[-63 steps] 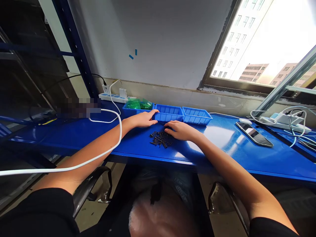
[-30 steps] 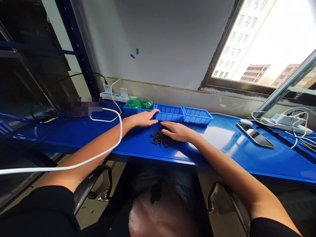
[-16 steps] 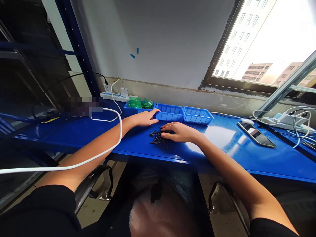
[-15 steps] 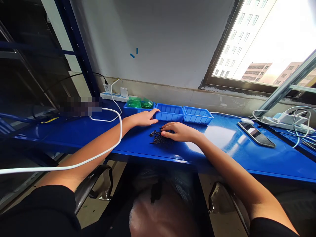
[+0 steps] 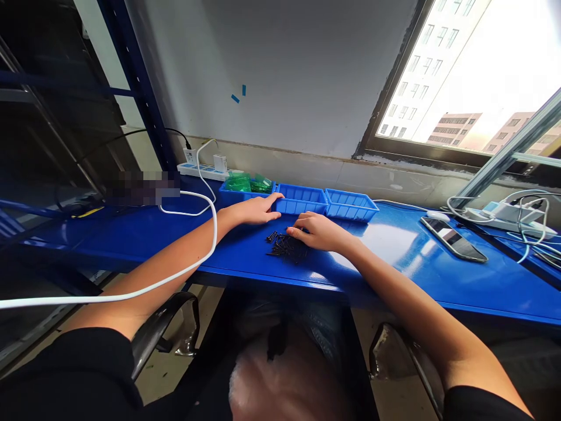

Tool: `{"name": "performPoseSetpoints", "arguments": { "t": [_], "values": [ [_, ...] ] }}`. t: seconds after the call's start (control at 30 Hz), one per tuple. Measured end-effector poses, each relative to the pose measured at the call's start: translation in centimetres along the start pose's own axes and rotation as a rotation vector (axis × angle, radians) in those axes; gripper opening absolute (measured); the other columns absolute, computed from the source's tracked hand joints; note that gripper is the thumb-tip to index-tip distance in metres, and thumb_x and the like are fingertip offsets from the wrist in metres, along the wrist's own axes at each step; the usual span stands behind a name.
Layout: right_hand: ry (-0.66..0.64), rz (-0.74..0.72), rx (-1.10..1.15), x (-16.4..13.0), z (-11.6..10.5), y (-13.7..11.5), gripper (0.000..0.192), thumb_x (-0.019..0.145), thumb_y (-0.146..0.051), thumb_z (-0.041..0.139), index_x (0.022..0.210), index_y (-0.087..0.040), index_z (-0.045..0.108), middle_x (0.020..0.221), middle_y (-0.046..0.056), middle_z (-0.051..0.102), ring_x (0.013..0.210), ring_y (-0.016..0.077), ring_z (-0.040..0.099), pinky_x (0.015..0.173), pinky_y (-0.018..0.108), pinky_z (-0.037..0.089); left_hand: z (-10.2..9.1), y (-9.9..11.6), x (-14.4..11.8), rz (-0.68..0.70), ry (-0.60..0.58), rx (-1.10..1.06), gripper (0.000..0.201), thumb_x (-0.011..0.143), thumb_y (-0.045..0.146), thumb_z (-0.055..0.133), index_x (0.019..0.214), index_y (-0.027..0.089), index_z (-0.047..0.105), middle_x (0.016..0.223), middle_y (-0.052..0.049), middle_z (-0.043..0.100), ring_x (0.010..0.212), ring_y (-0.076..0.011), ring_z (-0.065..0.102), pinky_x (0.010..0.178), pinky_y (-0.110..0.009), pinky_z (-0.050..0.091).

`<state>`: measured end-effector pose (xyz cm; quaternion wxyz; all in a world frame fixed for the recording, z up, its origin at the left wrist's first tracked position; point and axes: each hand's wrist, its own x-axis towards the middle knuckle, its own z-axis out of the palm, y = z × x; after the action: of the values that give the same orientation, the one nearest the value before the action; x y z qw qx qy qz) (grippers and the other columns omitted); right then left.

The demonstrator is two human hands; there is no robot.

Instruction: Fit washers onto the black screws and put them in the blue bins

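Observation:
A heap of small black screws (image 5: 284, 247) lies on the blue table near its front edge. Above its right side, my right hand (image 5: 318, 231) is closed in a pinch, and the dark tip of a screw (image 5: 287, 228) shows at the fingertips. My left hand (image 5: 256, 210) is open, thumb and index finger apart, with the index fingertip at the near left corner of the middle blue bin (image 5: 302, 207). No screws are visible in that bin. To its left, a blue bin (image 5: 245, 196) holds green plastic pieces (image 5: 243, 183). A third blue bin (image 5: 352, 206) adjoins on the right.
A white cable (image 5: 193, 266) crosses over my left forearm. Power strips stand at the back left (image 5: 201, 171) and far right (image 5: 511, 219). A phone (image 5: 453, 238) lies on the blue table (image 5: 394, 257) at the right. A wall and window rise behind.
My right hand has drawn its fingers together into a pinch and lifted slightly off the screws, uncovering more of the heap. My left hand has stayed in place.

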<state>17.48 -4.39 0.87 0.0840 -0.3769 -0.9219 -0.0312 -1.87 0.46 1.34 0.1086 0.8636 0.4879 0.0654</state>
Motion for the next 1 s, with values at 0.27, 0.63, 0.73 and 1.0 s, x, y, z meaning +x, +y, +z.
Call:
{"name": "performPoseSetpoints", "arguments": {
  "t": [0.27, 0.63, 0.73, 1.0],
  "values": [
    [0.034, 0.055, 0.027, 0.13, 0.34, 0.11, 0.018, 0.088, -0.02, 0.048, 0.094, -0.015, 0.064, 0.086, 0.007, 0.066, 0.085, 0.0168, 0.058, 0.076, 0.027, 0.04, 0.02, -0.08, -0.01, -0.009, 0.003, 0.017, 0.062, 0.085, 0.038, 0.043, 0.14, 0.018, 0.022, 0.104, -0.008, 0.061, 0.086, -0.0196, 0.06, 0.074, -0.024, 0.042],
    [-0.032, 0.071, -0.011, 0.39, 0.54, 0.78, 0.016, 0.083, -0.011, 0.05, 0.087, -0.013, 0.065, 0.087, 0.009, 0.066, 0.088, 0.0181, 0.059, 0.079, 0.028, 0.044, 0.07, -0.12, 0.02, -0.016, 0.008, 0.019, 0.062, 0.085, 0.04, 0.042, 0.139, 0.019, 0.022, 0.105, -0.008, 0.061, 0.087, -0.0202, 0.061, 0.074, -0.024, 0.042],
    [-0.028, 0.082, -0.009, 0.42, 0.53, 0.78, 0.016, 0.082, -0.011, 0.05, 0.087, -0.013, 0.065, 0.089, 0.01, 0.067, 0.088, 0.0182, 0.06, 0.08, 0.028, 0.044, 0.09, -0.13, 0.02, -0.015, 0.009, 0.02, 0.062, 0.085, 0.04, 0.042, 0.14, 0.019, 0.022, 0.106, -0.008, 0.061, 0.088, -0.0205, 0.061, 0.075, -0.025, 0.043],
    [-0.07, 0.112, 0.02, 0.34, 0.14, 0.52, 0.024, 0.081, -0.006, 0.05, 0.097, -0.012, 0.067, 0.099, 0.01, 0.068, 0.096, 0.0189, 0.06, 0.086, 0.028, 0.043, -0.02, 0.01, -0.08, -0.017, 0.003, 0.022, 0.063, 0.085, 0.041, 0.042, 0.14, 0.02, 0.022, 0.109, -0.008, 0.061, 0.09, -0.0206, 0.06, 0.077, -0.025, 0.043]
  ]
}}
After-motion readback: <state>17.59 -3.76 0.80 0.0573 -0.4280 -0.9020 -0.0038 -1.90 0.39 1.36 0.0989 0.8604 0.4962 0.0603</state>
